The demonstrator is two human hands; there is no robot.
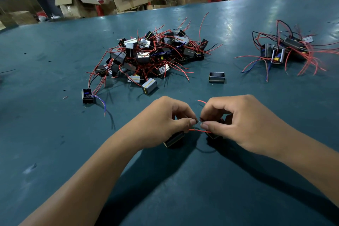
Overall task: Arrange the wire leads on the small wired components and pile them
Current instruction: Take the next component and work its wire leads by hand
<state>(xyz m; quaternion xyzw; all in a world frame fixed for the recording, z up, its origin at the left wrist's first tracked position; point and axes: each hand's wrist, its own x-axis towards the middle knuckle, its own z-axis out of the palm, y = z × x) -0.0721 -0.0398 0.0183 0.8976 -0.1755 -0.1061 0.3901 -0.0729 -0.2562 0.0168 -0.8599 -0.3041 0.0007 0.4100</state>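
Left hand [165, 119] and right hand [236, 121] each hold one black component [174, 139] above the table [55, 143], fingertips pinching its wire leads [200, 131]. Two piles: large tangled pile [152, 55], smaller pile [286, 49]. Two single components [216, 77] lie apart.

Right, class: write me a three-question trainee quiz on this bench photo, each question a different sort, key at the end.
1. True or false: the large pile lies left of the small pile.
2. Multiple choice: most leads are A) green B) red C) white.
3. What do the left hand and right hand pinch?

Key: 1 true. 2 B. 3 Thin wire leads, with a component under each hand.
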